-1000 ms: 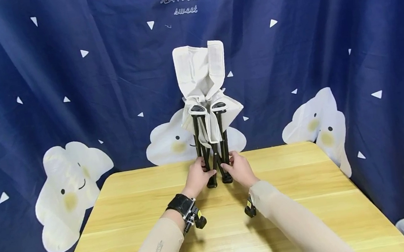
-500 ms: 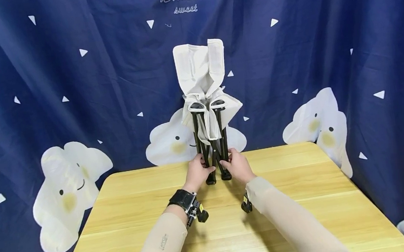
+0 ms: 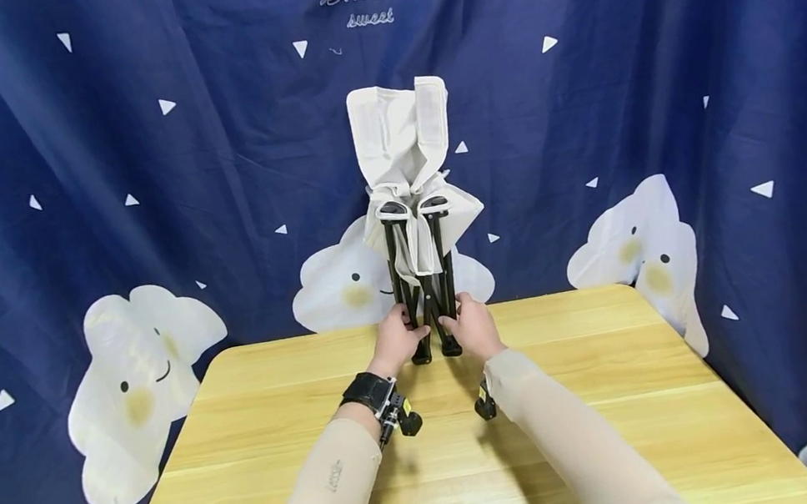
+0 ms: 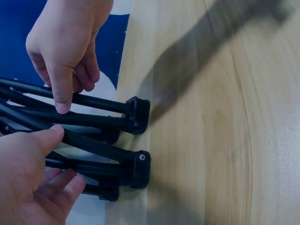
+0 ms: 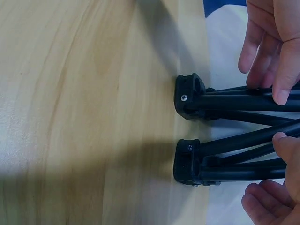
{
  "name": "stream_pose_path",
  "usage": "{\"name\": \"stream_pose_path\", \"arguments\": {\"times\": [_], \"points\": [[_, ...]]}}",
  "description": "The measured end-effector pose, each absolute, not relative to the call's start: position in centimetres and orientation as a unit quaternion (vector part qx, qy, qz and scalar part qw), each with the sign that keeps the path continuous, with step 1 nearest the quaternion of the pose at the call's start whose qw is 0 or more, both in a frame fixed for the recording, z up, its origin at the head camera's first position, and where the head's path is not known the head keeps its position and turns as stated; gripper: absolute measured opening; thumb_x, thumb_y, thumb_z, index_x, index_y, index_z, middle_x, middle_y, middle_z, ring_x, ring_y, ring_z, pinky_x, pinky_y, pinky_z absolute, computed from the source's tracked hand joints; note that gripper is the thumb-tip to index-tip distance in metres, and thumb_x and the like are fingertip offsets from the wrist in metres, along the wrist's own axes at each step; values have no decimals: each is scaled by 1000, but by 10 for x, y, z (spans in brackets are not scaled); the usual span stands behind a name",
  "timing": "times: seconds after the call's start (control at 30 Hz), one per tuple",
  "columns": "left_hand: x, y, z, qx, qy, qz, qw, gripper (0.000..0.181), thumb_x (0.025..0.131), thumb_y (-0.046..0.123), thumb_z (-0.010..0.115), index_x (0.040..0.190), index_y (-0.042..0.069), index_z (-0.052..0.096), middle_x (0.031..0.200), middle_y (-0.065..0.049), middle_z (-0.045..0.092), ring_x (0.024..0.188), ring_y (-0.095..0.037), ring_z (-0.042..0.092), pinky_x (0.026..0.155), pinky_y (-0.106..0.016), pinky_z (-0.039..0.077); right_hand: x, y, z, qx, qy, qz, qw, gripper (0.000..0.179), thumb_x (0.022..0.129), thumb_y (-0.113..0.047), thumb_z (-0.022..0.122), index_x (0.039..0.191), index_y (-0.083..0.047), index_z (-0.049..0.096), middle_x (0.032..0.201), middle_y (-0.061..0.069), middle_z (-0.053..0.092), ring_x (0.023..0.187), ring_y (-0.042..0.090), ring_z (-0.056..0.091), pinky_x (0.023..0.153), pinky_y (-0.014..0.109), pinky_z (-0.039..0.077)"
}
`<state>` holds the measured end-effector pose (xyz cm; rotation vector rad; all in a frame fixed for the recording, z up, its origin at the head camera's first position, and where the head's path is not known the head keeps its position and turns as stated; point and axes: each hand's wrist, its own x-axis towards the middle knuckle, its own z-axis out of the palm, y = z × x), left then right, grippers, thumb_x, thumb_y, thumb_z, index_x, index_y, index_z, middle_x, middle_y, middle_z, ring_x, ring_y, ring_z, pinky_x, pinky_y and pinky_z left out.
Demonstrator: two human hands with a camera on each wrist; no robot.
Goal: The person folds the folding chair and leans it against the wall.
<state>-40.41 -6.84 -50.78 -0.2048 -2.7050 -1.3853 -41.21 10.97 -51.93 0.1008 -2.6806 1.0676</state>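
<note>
A folding chair with white fabric (image 3: 399, 130) and black legs (image 4: 89, 117) stands upright and folded up at the back of the table, its legs drawn together. My left hand (image 3: 395, 342) holds the left legs low down, thumb in front and fingers behind. On the other side my right hand (image 3: 475, 330) holds the right legs the same way. In the left wrist view, the thumb of the left hand (image 4: 28, 173) lies along a tube. Black plastic feet (image 5: 186, 161) show at the leg ends in the right wrist view. The white fabric hides the upper frame.
The light wooden table (image 3: 442, 441) stretches forward from under both forearms to its rounded back corners. Close behind hangs a dark blue curtain (image 3: 231, 139) with white clouds and triangles. Each wrist carries a small black camera (image 3: 409, 421).
Both hands and the folding chair have shifted slightly up in the head view, away from me. The hold on the legs looks the same.
</note>
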Motion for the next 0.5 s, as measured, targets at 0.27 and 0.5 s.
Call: {"name": "stream_pose_path", "arguments": {"times": [0.27, 0.5], "points": [[-403, -68, -507, -69, -885, -457, 48, 70, 99, 16, 81, 155, -9, 47, 134, -32, 68, 122, -44, 72, 101, -52, 61, -410, 111, -517, 34, -920, 366, 135, 57, 100, -23, 80, 143, 7, 58, 114, 26, 75, 99, 41, 74, 89, 55, 60], [-405, -74, -508, -94, -891, -440, 60, 66, 99, 20, 79, 152, -8, 50, 128, -31, 71, 117, -44, 72, 100, -55, 61, -409, 115, -513, 49, -917, 368, 147, 60, 99, -27, 81, 143, 7, 58, 119, 30, 74, 101, 43, 74, 91, 57, 60]]}}
